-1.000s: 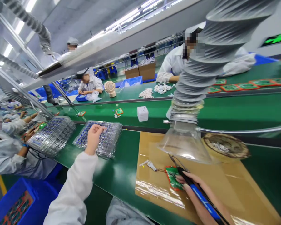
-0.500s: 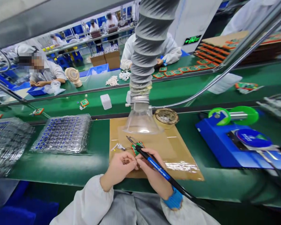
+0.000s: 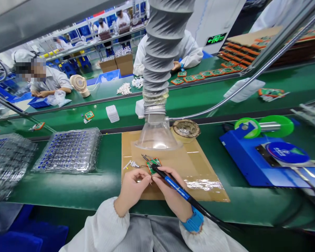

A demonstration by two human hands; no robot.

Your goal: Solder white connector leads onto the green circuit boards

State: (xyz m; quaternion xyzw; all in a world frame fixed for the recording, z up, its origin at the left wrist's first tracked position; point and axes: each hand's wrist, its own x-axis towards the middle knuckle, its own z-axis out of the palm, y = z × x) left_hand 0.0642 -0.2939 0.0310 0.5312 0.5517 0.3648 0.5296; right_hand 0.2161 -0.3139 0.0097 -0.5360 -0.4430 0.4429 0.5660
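Resting across my right hand (image 3: 170, 187) is a blue and black soldering iron (image 3: 176, 188), its tip pointing away to the upper left. The hand's fingers are closed round it, and the thumb side meets my left hand (image 3: 133, 185). My left fingertips are pinched together at the near edge of a green circuit board (image 3: 154, 164); whatever lies between them is too small to make out. Left of the board, a small white and metal part (image 3: 133, 163) lies on the brown cardboard sheet (image 3: 199, 171), with a dark wire running towards the board.
A clear fume hood (image 3: 159, 134) hangs just above the cardboard. Behind it stands a round pot (image 3: 186, 130). Clear trays (image 3: 68, 150) are stacked at left, and a blue solder feeder (image 3: 252, 161) sits at right. Beyond, a green conveyor (image 3: 157, 101) carries boards; co-workers sit across it.
My hands stay together by the board, with fingers only slightly shifted. The whole view has moved a little, and items on the conveyor have slid left.
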